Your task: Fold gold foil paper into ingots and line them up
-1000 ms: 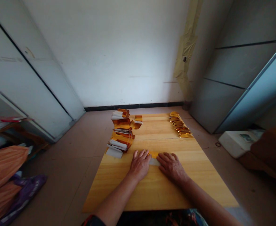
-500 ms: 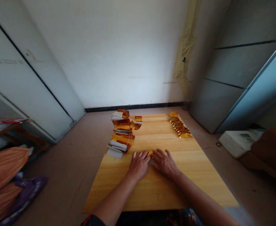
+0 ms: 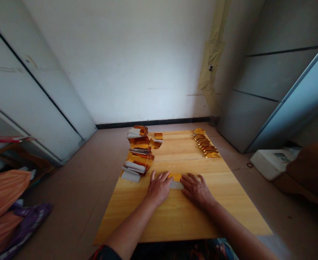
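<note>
A small sheet of gold foil paper (image 3: 176, 177) lies on the wooden board in front of me, its near part showing a pale grey side. My left hand (image 3: 159, 189) rests palm down on the sheet's left end, fingers stretched forward and slightly apart. Over the right end, my right hand (image 3: 198, 189) lies the same way, fingers flat and a little spread. Both hands press the paper to the board, and their fingers cover its two ends. Between the hands the middle of the sheet is visible.
Loose gold and grey foil sheets (image 3: 138, 159) are heaped at the board's left edge. Folded gold pieces (image 3: 206, 144) line up at the back right. The wooden board (image 3: 186, 224) has a white wall behind it. Cloth (image 3: 5, 195) and a white box (image 3: 269, 164) flank it.
My hands have moved apart, the right one sliding rightward, so more of the gold and grey paper shows between them. The view has shifted slightly.
</note>
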### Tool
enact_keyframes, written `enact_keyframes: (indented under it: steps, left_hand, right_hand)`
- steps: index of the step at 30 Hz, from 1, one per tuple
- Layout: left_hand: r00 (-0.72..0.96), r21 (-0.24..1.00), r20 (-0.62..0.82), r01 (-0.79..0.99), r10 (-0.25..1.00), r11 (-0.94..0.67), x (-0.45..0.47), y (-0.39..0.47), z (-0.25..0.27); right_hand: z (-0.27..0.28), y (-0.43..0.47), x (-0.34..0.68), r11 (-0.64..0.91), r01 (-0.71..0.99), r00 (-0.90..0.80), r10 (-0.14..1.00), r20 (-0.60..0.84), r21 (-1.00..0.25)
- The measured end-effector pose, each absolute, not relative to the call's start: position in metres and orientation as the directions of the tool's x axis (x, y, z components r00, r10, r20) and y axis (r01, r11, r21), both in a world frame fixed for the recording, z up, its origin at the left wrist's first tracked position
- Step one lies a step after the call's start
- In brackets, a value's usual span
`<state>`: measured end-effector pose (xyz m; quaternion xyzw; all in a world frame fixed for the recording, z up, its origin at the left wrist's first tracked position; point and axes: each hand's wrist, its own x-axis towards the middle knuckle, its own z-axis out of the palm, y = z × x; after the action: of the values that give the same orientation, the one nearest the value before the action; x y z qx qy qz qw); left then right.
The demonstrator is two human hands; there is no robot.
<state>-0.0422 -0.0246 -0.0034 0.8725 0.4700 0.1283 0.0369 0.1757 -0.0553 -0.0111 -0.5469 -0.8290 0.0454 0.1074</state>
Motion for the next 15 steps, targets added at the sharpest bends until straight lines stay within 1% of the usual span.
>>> enact_keyframes:
  steps: [7, 11, 15]
  left_hand:
    - [0.465, 0.159, 0.23, 0.849, 0.855, -0.504, -0.036, -0.016, -0.005]
    - [0.446, 0.141, 0.233, 0.864, 0.864, -0.483, -0.028, -0.009, -0.001]
    - [0.472, 0.146, 0.235, 0.847, 0.85, -0.511, -0.022, -0.006, -0.001]
  right_hand:
    - [0.001, -0.027, 0.169, 0.379, 0.907, -0.366, 0.925, 0.1, -0.183]
    - [0.007, -0.014, 0.163, 0.386, 0.91, -0.367, 0.92, 0.135, -0.154]
    - [-0.002, -0.011, 0.157, 0.367, 0.91, -0.328, 0.921, 0.208, -0.192]
